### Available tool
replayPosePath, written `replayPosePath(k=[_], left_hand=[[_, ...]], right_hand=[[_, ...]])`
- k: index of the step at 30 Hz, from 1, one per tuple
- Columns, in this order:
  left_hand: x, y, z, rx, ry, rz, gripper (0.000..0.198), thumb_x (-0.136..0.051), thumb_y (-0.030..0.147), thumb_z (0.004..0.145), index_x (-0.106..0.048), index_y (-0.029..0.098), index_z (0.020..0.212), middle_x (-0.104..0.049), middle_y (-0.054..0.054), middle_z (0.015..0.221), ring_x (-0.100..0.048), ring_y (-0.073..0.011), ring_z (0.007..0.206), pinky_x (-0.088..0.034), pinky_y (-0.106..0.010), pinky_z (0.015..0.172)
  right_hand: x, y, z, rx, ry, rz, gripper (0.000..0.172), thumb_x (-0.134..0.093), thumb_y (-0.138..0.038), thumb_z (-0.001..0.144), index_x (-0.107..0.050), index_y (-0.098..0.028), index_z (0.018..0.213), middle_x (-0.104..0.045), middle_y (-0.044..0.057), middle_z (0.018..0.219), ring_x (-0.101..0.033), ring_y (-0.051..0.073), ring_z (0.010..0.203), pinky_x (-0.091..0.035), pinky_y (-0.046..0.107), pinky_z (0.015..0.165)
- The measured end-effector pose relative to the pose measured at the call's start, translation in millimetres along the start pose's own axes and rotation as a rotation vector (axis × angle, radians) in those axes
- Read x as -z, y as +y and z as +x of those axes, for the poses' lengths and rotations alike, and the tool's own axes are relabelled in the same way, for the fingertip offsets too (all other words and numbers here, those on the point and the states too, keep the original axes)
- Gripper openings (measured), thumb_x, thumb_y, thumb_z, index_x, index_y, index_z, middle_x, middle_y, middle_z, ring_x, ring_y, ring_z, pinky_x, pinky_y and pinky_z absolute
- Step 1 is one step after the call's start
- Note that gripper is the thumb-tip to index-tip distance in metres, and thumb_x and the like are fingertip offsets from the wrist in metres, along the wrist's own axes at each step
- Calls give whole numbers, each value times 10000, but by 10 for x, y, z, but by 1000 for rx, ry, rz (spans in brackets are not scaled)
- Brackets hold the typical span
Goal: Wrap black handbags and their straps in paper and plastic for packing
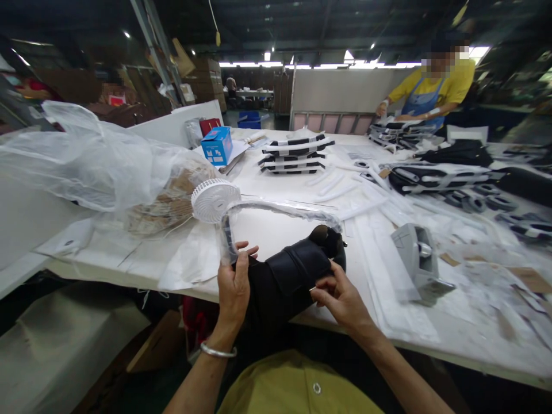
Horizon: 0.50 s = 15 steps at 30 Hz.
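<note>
A black handbag (297, 267) lies tilted across the table's front edge, its flap facing me. Clear plastic film covers its arched handle (276, 206), which stands up behind it. My left hand (235, 282) grips the bag's left end near the foot of the handle, thumb on the near side and some fingertips showing behind. At the lower right of the flap, my right hand (338, 290) has thumb and forefinger closed on the bag's front. A small bright glint shows at those fingertips; what it is I cannot make out. The bag's underside is hidden.
A white fan (215, 200) stands just behind the handle. Left are a plastic-wrapped bundle (168, 195) and a blue box (217, 145). Wrapped black straps (295, 154) are stacked behind. Right stand a tape dispenser (416, 259) and bag parts (444, 177); a co-worker (431, 92) works beyond.
</note>
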<state>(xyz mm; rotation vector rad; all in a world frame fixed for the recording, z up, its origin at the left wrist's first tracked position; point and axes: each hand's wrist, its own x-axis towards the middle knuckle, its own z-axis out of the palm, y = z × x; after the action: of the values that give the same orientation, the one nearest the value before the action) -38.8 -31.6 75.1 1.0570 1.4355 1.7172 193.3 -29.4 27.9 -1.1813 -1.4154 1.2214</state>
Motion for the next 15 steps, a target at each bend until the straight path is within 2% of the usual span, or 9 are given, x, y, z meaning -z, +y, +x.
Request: replayPosePath(k=[3, 5, 8, 10, 12, 15], left_hand=[[-29, -1, -48, -39, 17, -20, 367, -500, 481, 935, -561, 162, 1108, -684, -99, 1067, -716, -224, 903, -562, -361, 807], [-66, 20, -74, -76, 36, -37, 354, -482, 473, 947, -563, 160, 1090, -695, -89, 1013, -714, -212, 852, -559, -356, 783], [-169, 58, -73, -173, 31, -59, 322, -443, 429, 974, -574, 155, 1083, -706, -76, 936, -702, -205, 845, -535, -371, 831], [-278, 46, -45, -278, 19, -46, 296, -430, 384, 984, -594, 152, 1066, -697, -87, 977, -686, -214, 927, -508, -392, 904], [-407, -29, -14, -419, -20, 30, 264, -444, 344, 977, -616, 155, 1044, -680, -97, 1030, -658, -227, 1013, -488, -405, 953], [-577, -219, 4, -704, -172, 187, 224, -518, 286, 941, -591, 171, 1119, -674, -100, 1037, -649, -230, 1025, -515, -391, 929]], right_hand=[[-20, 145, -49, 113, 135, -169, 654, -722, -348, 775, -437, -188, 1342, -707, 15, 787, -681, 199, 689, -575, 341, 668], [-38, 204, -24, 182, 223, -223, 680, -727, -356, 776, -441, -194, 1370, -716, 24, 818, -693, 210, 731, -581, 354, 709], [-58, 228, 140, 242, 299, -194, 729, -710, -368, 802, -386, -225, 1440, -689, -6, 798, -671, 182, 673, -584, 339, 668], [-49, 221, 324, 260, 321, -132, 721, -688, -368, 821, -370, -232, 1453, -670, -22, 771, -653, 167, 634, -581, 327, 641], [-16, 221, 530, 255, 300, -92, 606, -675, -375, 818, -476, -214, 1368, -672, -14, 770, -652, 163, 620, -576, 319, 632], [63, 267, 779, 197, 258, -127, 362, -656, -415, 798, -653, -177, 1070, -693, 27, 779, -658, 175, 610, -562, 318, 626]])
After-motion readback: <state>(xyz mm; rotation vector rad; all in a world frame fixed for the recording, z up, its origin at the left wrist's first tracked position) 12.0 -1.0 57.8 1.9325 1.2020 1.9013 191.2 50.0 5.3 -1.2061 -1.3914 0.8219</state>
